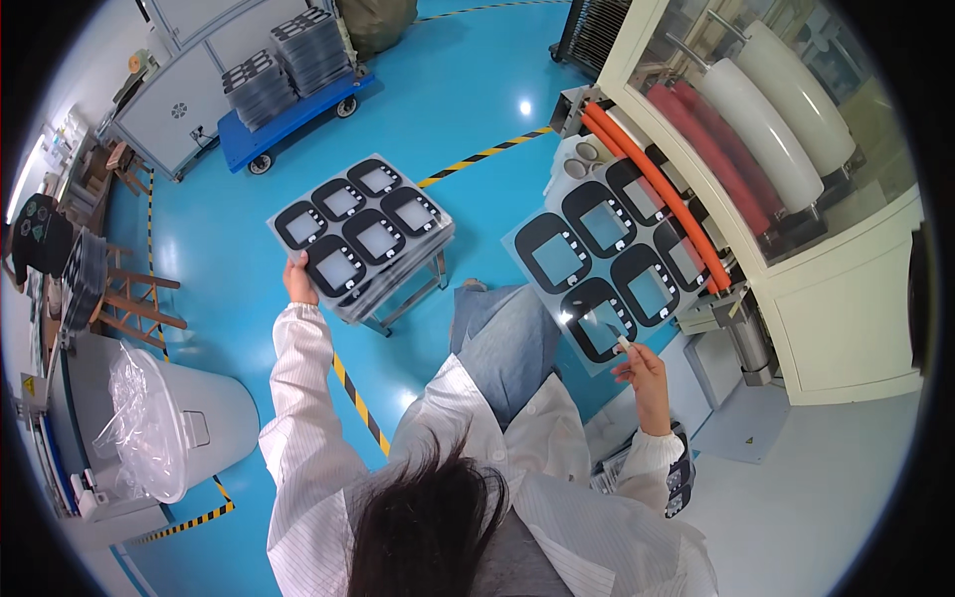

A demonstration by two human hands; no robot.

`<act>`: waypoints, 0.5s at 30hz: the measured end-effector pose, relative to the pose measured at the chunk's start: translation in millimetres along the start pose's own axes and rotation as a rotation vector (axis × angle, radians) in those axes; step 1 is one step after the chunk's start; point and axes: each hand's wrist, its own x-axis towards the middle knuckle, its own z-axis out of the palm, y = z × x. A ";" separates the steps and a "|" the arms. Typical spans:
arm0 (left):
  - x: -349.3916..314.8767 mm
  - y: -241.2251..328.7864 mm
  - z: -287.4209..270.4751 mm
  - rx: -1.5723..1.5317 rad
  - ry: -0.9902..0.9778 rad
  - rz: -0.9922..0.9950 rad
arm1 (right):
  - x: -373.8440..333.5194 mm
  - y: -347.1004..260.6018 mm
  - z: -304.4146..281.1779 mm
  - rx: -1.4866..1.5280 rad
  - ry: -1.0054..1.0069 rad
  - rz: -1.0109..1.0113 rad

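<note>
A stack of clear plastic sheets printed with black rounded frames lies on a small metal-legged stand ahead of me. My left hand grips the near left edge of its top sheet, fingers partly hidden. On my right, another clear sheet with black frames reaches out from under the orange rollers of a cream machine. My right hand pinches near this sheet's near corner, with a small white tip at the fingers; whether that is a finger cover, I cannot tell.
A blue cart carries more stacked sheets at the far left. A white bin with clear film stands at left, near wooden stools. The cream machine borders my right. Yellow-black tape marks the blue floor.
</note>
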 end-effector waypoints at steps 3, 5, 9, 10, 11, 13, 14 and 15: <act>3.3 -6.5 -0.8 0.043 0.004 0.075 | -6.2 -5.2 8.2 -0.018 0.004 -0.001; 8.3 -22.9 -1.2 0.117 0.019 0.117 | -13.7 -8.6 9.0 -0.008 0.016 -0.004; 36.3 -65.8 -20.7 0.446 0.189 0.462 | -26.8 -25.1 17.7 -0.033 0.001 -0.018; 48.3 -65.7 -37.2 0.579 0.280 0.630 | -25.4 -25.6 25.4 -0.002 -0.020 -0.025; 62.9 -52.2 -70.2 0.601 0.367 0.529 | -21.7 -26.1 35.2 0.041 -0.064 -0.036; 55.3 -65.0 -56.7 0.737 0.388 0.496 | -28.8 -25.3 33.9 0.025 -0.048 -0.028; 44.5 -73.1 -38.1 0.875 0.406 0.465 | -34.7 -26.3 30.1 0.009 -0.032 -0.018; 22.4 -87.7 -5.1 1.202 0.420 0.594 | -43.1 -27.9 23.2 -0.014 0.033 -0.010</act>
